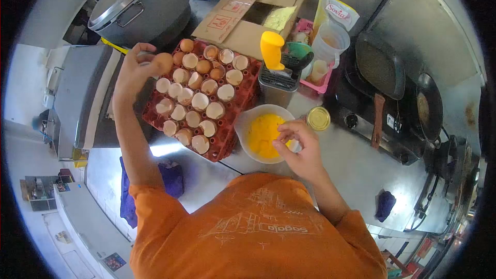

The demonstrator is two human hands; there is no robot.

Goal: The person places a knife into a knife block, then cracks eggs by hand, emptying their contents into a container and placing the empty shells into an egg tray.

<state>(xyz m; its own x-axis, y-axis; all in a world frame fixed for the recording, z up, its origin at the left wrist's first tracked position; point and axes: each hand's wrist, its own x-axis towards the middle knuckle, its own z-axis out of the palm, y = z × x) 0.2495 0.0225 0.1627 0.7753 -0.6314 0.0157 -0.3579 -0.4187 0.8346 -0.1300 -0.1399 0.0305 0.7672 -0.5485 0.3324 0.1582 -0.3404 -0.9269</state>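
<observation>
My left hand grips a brown egg at the upper left edge of a red egg tray. Many cups of the tray hold open, empty eggshells; a few whole brown eggs sit toward its far side. Over the right side of a white bowl, my right hand has its fingertips pinched together. Whether anything small is between them cannot be made out. Yellow beaten-looking egg fills the bowl's bottom, partly hidden by that hand.
A cardboard box and a large lidded pot stand behind the tray. Beyond the bowl are a metal container with a yellow-handled tool, a clear jug and a round can. Pans rest on the stove at right.
</observation>
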